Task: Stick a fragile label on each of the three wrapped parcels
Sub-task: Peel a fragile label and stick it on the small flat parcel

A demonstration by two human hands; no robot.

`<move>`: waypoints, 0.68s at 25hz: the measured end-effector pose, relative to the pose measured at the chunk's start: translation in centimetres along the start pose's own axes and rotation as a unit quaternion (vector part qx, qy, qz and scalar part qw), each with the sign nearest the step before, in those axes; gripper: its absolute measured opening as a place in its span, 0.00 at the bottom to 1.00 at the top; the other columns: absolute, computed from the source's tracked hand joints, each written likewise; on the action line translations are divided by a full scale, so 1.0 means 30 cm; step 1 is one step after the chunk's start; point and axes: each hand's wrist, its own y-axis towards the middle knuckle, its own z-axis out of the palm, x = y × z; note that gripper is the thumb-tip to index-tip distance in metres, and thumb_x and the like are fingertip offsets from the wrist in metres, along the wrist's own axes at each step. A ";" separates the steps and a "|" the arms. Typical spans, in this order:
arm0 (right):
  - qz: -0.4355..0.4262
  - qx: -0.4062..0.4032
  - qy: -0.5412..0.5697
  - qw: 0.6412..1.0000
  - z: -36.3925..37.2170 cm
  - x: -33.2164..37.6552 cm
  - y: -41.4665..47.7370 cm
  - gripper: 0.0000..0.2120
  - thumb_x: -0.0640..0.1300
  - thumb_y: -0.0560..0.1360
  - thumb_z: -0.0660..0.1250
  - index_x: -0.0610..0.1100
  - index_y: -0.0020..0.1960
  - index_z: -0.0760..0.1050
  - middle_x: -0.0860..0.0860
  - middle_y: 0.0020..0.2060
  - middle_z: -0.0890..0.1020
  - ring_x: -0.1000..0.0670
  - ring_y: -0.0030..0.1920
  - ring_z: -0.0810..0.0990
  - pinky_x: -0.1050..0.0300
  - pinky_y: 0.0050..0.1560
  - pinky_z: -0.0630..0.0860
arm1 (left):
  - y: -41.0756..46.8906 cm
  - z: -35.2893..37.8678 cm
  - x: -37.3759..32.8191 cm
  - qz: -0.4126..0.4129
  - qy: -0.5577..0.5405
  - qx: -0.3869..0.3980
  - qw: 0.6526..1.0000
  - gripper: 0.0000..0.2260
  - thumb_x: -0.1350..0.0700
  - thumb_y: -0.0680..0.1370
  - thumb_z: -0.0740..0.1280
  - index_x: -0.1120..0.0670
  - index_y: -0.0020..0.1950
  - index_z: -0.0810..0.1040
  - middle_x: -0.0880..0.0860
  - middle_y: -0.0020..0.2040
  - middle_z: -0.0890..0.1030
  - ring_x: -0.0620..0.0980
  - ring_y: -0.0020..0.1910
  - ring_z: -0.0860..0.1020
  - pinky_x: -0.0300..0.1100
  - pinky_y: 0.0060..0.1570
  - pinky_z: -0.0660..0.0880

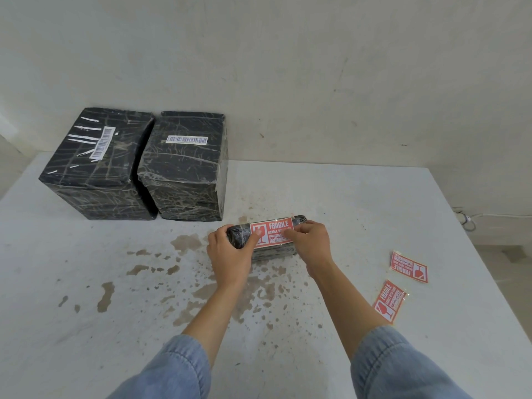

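Left hand (230, 251) fingers wrapped over left end of the small black parcel (276, 249), thumb pressed flat on the left part of the red fragile label (272, 232). Right hand (309, 243) fingers curled together, tips pinching/pressing the label's right edge against the parcel top. Label lies across the parcel's upper face, text readable, upright to camera. Small parcel sits mid-worktop, slightly right of centre, on the stained patch of the white worktop (374, 197). Both forearms bare, blue denim sleeves (397, 367) pushed up, near edge of view.

Two spare fragile labels loose on worktop to the right: one (408, 267) farther, one (389, 301) nearer, close together but apart, both well clear of the hands.

Far left: two large black wrapped parcels, left one (95, 165) and right one (184, 168), side by side, nearly touching, each with a white barcode sticker on top. No red label visible on either. Plain wall behind.
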 end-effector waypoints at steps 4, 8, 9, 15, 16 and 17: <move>-0.037 -0.021 -0.017 0.999 0.000 -0.003 -0.013 0.14 0.40 0.69 0.73 0.45 0.27 0.74 0.41 0.54 0.79 0.44 0.56 0.79 0.54 0.48 0.77 | 0.001 0.002 0.001 0.002 -0.004 -0.003 1.000 0.28 0.41 0.66 0.73 0.53 0.60 0.72 0.53 0.58 0.71 0.52 0.59 0.71 0.46 0.54 0.73; -0.037 -0.017 -0.020 0.999 0.003 -0.008 -0.017 0.12 0.42 0.69 0.73 0.46 0.29 0.74 0.40 0.57 0.78 0.46 0.53 0.80 0.53 0.50 0.79 | -0.001 0.001 -0.001 0.002 0.001 0.001 1.000 0.27 0.42 0.68 0.72 0.53 0.60 0.71 0.53 0.59 0.71 0.51 0.60 0.70 0.43 0.51 0.69; -0.039 -0.019 -0.019 0.999 0.000 -0.004 -0.024 0.10 0.42 0.69 0.73 0.45 0.32 0.74 0.41 0.57 0.78 0.48 0.51 0.80 0.57 0.46 0.78 | 0.000 0.000 -0.003 0.001 0.001 0.002 1.000 0.27 0.42 0.68 0.72 0.53 0.61 0.71 0.52 0.59 0.71 0.51 0.60 0.70 0.42 0.50 0.69; -0.111 -0.067 -0.034 0.991 0.029 -0.034 -0.152 0.34 0.48 0.68 0.75 0.44 0.68 0.62 0.48 0.66 0.67 0.50 0.65 0.68 0.63 0.58 0.67 | 0.004 0.002 -0.001 -0.003 -0.003 0.001 1.000 0.27 0.41 0.67 0.72 0.54 0.60 0.71 0.52 0.59 0.71 0.51 0.60 0.71 0.43 0.51 0.70; -0.105 -0.062 -0.032 0.992 0.050 -0.043 -0.165 0.40 0.50 0.67 0.76 0.44 0.71 0.58 0.48 0.68 0.65 0.50 0.68 0.65 0.60 0.62 0.65 | 0.005 0.002 0.000 -0.003 -0.002 0.001 1.000 0.27 0.41 0.67 0.72 0.53 0.60 0.71 0.52 0.59 0.71 0.51 0.60 0.71 0.43 0.51 0.71; -0.091 -0.060 -0.017 0.994 0.071 -0.051 -0.169 0.44 0.50 0.66 0.77 0.44 0.73 0.55 0.48 0.70 0.64 0.50 0.71 0.63 0.58 0.65 0.64 | 0.006 0.002 0.002 -0.003 -0.002 0.003 1.000 0.27 0.41 0.68 0.72 0.53 0.61 0.71 0.52 0.59 0.71 0.51 0.60 0.71 0.43 0.51 0.71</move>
